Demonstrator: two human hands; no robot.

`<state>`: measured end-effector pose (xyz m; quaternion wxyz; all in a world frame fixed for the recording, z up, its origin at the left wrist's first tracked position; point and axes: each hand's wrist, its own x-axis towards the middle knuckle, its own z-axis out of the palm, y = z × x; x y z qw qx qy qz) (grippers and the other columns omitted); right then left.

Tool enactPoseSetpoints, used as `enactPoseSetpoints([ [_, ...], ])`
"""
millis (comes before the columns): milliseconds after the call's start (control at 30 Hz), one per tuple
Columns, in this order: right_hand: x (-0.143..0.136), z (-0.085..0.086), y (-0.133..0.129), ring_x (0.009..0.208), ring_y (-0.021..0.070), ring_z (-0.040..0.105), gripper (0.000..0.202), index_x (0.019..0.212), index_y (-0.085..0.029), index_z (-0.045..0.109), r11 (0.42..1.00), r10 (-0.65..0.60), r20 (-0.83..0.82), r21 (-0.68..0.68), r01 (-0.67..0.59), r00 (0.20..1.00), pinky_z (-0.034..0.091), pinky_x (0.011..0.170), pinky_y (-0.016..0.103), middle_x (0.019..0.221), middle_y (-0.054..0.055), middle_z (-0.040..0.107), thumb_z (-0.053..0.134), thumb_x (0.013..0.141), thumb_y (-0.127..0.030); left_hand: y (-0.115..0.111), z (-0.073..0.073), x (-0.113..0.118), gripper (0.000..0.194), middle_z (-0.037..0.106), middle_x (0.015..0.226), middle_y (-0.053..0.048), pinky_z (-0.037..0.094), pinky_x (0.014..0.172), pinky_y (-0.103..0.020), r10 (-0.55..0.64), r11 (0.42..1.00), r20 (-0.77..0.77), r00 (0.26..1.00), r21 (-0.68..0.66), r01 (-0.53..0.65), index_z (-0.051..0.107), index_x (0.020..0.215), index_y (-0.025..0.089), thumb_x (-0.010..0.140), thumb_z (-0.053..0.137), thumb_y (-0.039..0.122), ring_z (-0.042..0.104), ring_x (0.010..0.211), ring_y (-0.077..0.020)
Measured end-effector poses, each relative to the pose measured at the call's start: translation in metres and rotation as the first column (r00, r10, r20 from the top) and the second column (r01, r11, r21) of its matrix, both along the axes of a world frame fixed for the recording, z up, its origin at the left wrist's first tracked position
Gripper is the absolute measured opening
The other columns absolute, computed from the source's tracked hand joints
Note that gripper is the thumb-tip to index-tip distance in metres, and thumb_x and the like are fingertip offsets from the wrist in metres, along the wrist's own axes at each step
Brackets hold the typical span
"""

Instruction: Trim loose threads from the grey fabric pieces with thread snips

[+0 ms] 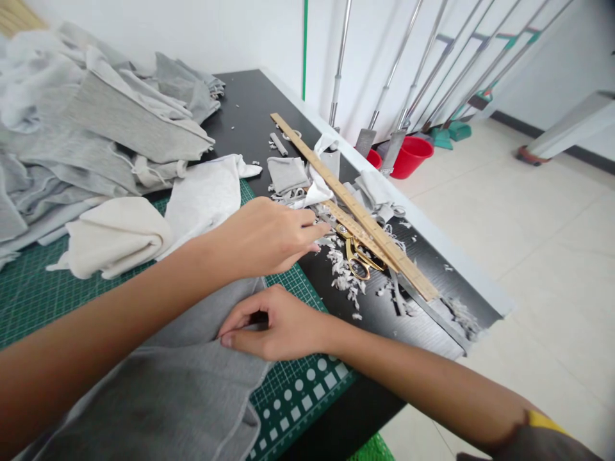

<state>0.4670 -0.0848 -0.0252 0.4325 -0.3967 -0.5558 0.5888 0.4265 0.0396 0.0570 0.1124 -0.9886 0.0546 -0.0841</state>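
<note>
My right hand (278,323) pinches a fold of grey knit fabric (192,378) between thumb and fingertips at the front of the green cutting mat (293,282). My left hand (273,234) reaches across above it, fingers stretched out and slightly apart over small grey and white scraps (343,272). No item shows in its fingers, though their undersides are hidden. Just right of those fingertips lie gold-handled scissors (358,256), partly under two wooden rulers (360,211). Behind my left forearm are a folded cream cloth (115,234) and a white cloth piece (206,192).
A large heap of grey and white fabric (96,121) fills the table's far left. Small folded cloth pieces (288,173) lie near the rulers. Beyond the white table edge (456,262), several long-handled cleaning tools (413,77) lean on the wall by a red bucket (412,157).
</note>
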Motion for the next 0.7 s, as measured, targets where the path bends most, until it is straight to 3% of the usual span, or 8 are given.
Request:
enactPoseSetpoints([
  [167, 0.002, 0.002, 0.000, 0.077, 0.0131, 0.066, 0.016, 0.091, -0.011, 0.076, 1.000, -0.002, 0.002, -0.028, 0.002, 1.000, 0.053, 0.078, 0.024, 0.086, 0.006, 0.075, 0.067, 0.083, -0.023, 0.011, 0.009, -0.048, 0.034, 0.069, 0.082, 0.000, 0.031, 0.051, -0.025, 0.050, 0.998, 0.158, 0.986, -0.037, -0.045, 0.063, 0.127, 0.022, 0.100, 0.050, 0.039, 0.060, 0.062, -0.0128],
  [333, 0.004, 0.009, 0.000, 0.071, 0.0134, 0.063, 0.017, 0.086, -0.011, 0.076, 0.999, -0.017, 0.056, -0.036, 0.019, 0.998, 0.050, 0.070, 0.025, 0.079, 0.006, 0.074, 0.067, 0.083, -0.025, 0.002, 0.029, -0.135, 0.036, 0.073, 0.090, 0.001, 0.045, 0.060, -0.023, 0.315, 0.944, 0.311, 0.897, -0.206, -0.260, 0.063, 0.127, 0.027, 0.093, 0.064, 0.036, 0.066, 0.076, -0.0130],
  [400, 0.005, 0.012, 0.000, 0.070, 0.0133, 0.062, 0.017, 0.085, -0.011, 0.075, 0.998, -0.025, 0.086, -0.049, 0.030, 0.996, 0.049, 0.068, 0.025, 0.077, 0.006, 0.072, 0.068, 0.084, -0.026, -0.007, 0.034, -0.172, 0.036, 0.074, 0.101, 0.001, 0.051, 0.071, -0.022, 0.438, 0.885, 0.308, 0.844, -0.311, -0.346, 0.064, 0.127, 0.027, 0.092, 0.066, 0.035, 0.068, 0.083, -0.0127],
  [500, 0.007, 0.016, 0.001, 0.070, 0.0128, 0.060, 0.019, 0.083, -0.012, 0.074, 0.997, -0.011, 0.112, -0.079, 0.020, 0.994, 0.047, 0.067, 0.024, 0.076, 0.005, 0.070, 0.068, 0.085, -0.029, -0.022, 0.030, -0.226, 0.036, 0.075, 0.101, 0.001, 0.054, 0.070, -0.021, 0.586, 0.766, 0.205, 0.783, -0.456, -0.453, 0.066, 0.126, 0.027, 0.091, 0.066, 0.038, 0.068, 0.078, -0.0111],
  [600, 0.008, 0.018, 0.001, 0.069, 0.0121, 0.059, 0.021, 0.083, -0.013, 0.074, 0.995, -0.005, 0.133, -0.102, 0.019, 0.991, 0.045, 0.065, 0.023, 0.076, 0.004, 0.069, 0.070, 0.085, -0.033, -0.034, 0.017, -0.276, 0.037, 0.076, 0.103, 0.001, 0.056, 0.067, -0.022, 0.681, 0.631, 0.083, 0.727, -0.570, -0.526, 0.067, 0.126, 0.030, 0.090, 0.067, 0.039, 0.071, 0.079, -0.0135],
  [700, 0.010, 0.019, 0.001, 0.069, 0.0115, 0.059, 0.023, 0.083, -0.014, 0.074, 0.994, 0.004, 0.164, -0.112, 0.014, 0.986, 0.044, 0.062, 0.022, 0.077, 0.003, 0.069, 0.071, 0.085, -0.037, -0.045, 0.000, -0.316, 0.037, 0.076, 0.109, 0.000, 0.057, 0.067, -0.023, 0.779, 0.460, 0.003, 0.627, -0.681, -0.569, 0.066, 0.128, 0.033, 0.091, 0.064, 0.038, 0.072, 0.083, -0.0158],
])
